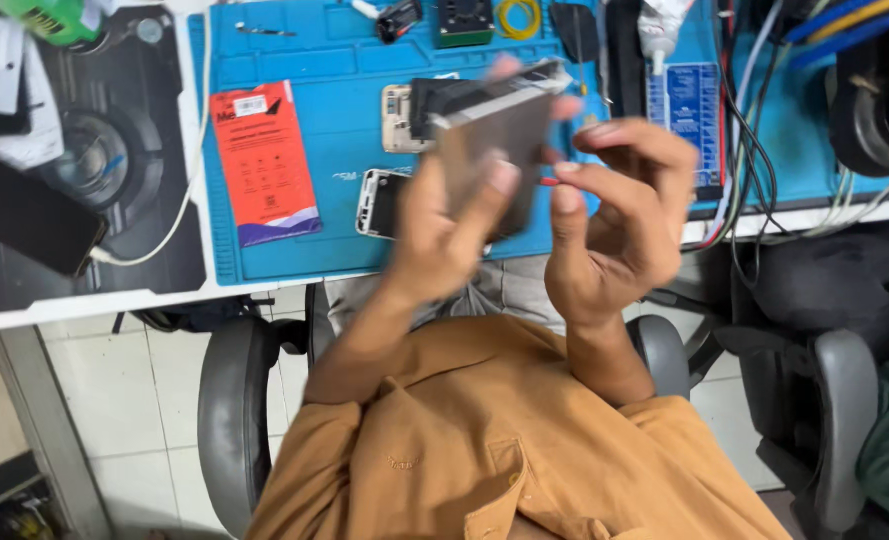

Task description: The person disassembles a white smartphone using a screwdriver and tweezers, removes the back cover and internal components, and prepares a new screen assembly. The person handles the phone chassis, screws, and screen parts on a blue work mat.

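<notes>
My left hand [442,232] grips a blurred, grey-backed phone [499,135], held tilted above the blue work mat [344,70]. Just to its right, my right hand [614,225] has thumb and forefinger pinched together near the phone's edge, with a thin red sliver [547,182] at the fingertips. Whether the right hand actually holds that sliver cannot be told through the blur. Two phone frames lie on the mat behind my hands, a pale one [396,108] and a white-edged one [376,205].
An orange-red flat packet [262,160] lies on the mat's left. A black phone [26,215] with a white cable [179,215] rests on a dark pad at left. A white tube [657,28], a yellow ring [517,18] and cables [754,150] sit at the back right. Grey chair armrests [229,400] flank me.
</notes>
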